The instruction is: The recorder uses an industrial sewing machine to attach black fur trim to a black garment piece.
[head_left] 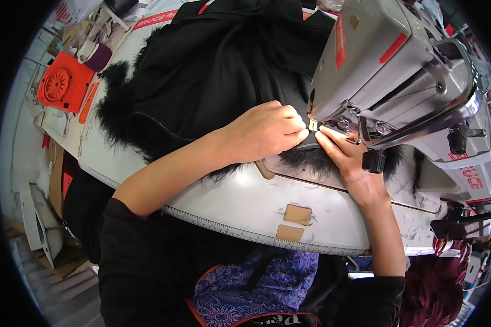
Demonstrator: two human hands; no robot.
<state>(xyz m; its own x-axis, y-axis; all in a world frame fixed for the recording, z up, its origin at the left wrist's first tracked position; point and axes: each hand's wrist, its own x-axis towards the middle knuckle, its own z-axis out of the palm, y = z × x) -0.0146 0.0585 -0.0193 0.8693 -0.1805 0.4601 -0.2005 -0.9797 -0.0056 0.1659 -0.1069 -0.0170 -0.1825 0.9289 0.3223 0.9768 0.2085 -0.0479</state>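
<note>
A black garment [223,71] with fluffy black fur trim [117,106] lies heaped on the white sewing table. My left hand [270,129] is closed, its fingertips pinching the dark cloth just left of the needle area. On the other side, my right hand [348,152] lies with fingers stretched out on the cloth and fur. Between the fingertips of both hands is a small pale yellowish piece [313,125], brightly lit, close to the presser foot; its kind is too small to tell. The grey sewing machine [365,49] hangs over my right hand and partly hides its fingers.
The white table [229,201] has a measuring tape [245,235] along its curved front edge and two tan patches. An orange-red case with a round grille [65,82], orange-handled scissors [89,102] and a purple roll [97,56] lie at far left. Dark red cloth [433,289] hangs at lower right.
</note>
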